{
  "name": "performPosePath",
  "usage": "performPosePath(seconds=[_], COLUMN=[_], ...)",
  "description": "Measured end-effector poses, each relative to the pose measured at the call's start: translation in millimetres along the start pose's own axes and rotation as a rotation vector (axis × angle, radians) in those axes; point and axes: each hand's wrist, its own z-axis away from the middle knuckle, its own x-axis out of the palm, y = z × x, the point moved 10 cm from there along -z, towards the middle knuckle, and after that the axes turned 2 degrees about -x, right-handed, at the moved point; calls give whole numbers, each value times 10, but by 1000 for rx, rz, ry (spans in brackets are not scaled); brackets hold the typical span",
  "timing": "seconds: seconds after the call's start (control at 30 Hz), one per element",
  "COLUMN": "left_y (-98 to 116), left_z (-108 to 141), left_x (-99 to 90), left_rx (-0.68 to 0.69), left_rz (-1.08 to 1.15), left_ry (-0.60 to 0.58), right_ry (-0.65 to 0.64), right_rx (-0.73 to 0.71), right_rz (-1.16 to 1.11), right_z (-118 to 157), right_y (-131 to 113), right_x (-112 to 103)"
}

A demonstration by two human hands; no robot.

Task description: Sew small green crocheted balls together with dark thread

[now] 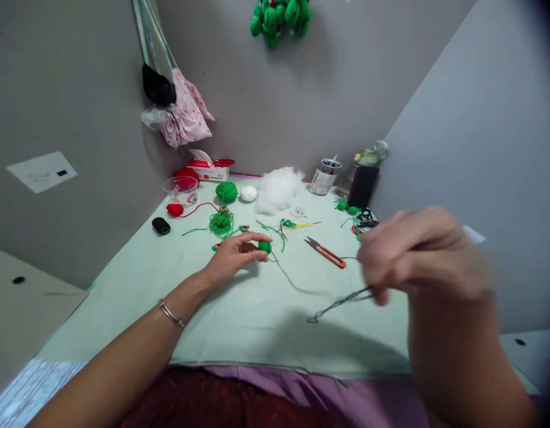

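Note:
Between the thumb and fingers of my left hand [239, 252] is a small green crocheted ball [264, 246], held just over the table. A dark thread [292, 283] runs from the ball across the tabletop towards the right. My right hand [417, 255] is raised at the right, blurred by motion, its fingers closed on the dark thread, which hangs from them in a twisted loop [328, 310]. Whether a needle is in those fingers cannot be made out. Orange-handled thread snips [326, 252] lie on the table between the two hands.
Green yarn balls [226, 191], tangled green yarn [222, 221], white stuffing [280, 189] and a yellow-handled crochet hook [304, 225] lie farther back. A black thread spool [160, 226] is at left. A tin of pens [324, 178], a bottle [366, 157] and a phone [363, 187] stand at back right.

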Motion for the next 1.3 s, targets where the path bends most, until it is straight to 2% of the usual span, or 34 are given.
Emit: performPosePath(seconds=[0.07, 0.1, 0.2, 0.33, 0.43, 0.5, 0.8, 1.3], left_y=[9, 24, 57, 79, 56, 25, 11, 98], left_z=[-7, -10, -14, -8, -4, -3, -7, 7], left_x=[-34, -42, -48, -73, -93, -99, -123, -111], left_rx=[-2, 5, 14, 36, 24, 3, 13, 19], left_rz=[84, 117, 192, 243, 244, 225, 184, 90], left_ry=[4, 4, 19, 69, 83, 79, 92, 106], right_ry=[-257, -322, -265, -86, 88, 157, 101, 82], right_rx=[3, -41, -33, 49, -17, -78, -48, 2], right_rz=[159, 212, 297, 179, 253, 338, 437, 427], right_z=[15, 12, -84, -179, -195, -183, -174, -179], right_y=[162, 210, 481, 826, 850, 804, 910, 976], right_x=[315, 415, 475, 464, 397, 386, 539, 553])
